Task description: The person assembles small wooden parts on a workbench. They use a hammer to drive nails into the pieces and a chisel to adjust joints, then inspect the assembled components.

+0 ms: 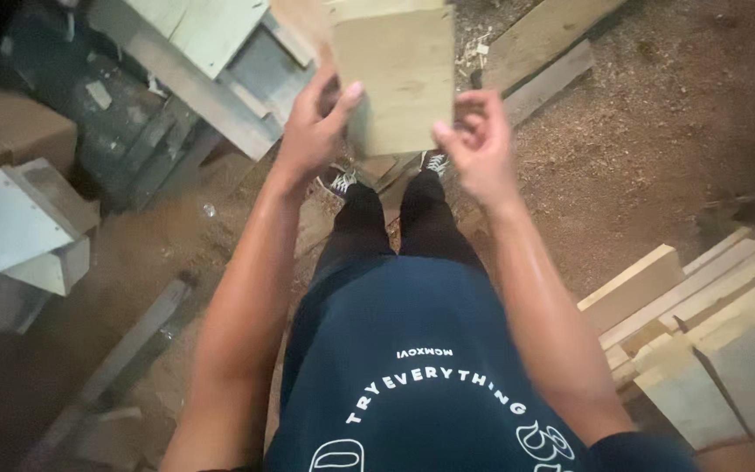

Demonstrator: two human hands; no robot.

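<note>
I hold a flat rectangular wooden board (pixel 399 74) out in front of me, above my feet. My left hand (pixel 315 124) grips its left edge, thumb lying on the face. My right hand (pixel 474 140) pinches the lower right corner with fingers curled. The board's top runs out of the picture. Below it I see my dark trousers and laced shoes (pixel 342 181) on the sawdust floor.
A stack of pale cut planks (pixel 701 306) lies at the right. Grey-green machinery with metal panels (pixel 159 96) stands at the upper left, a pale metal box (pixel 10 227) at the left. Long boards (pixel 543 52) lie on the sawdust ahead.
</note>
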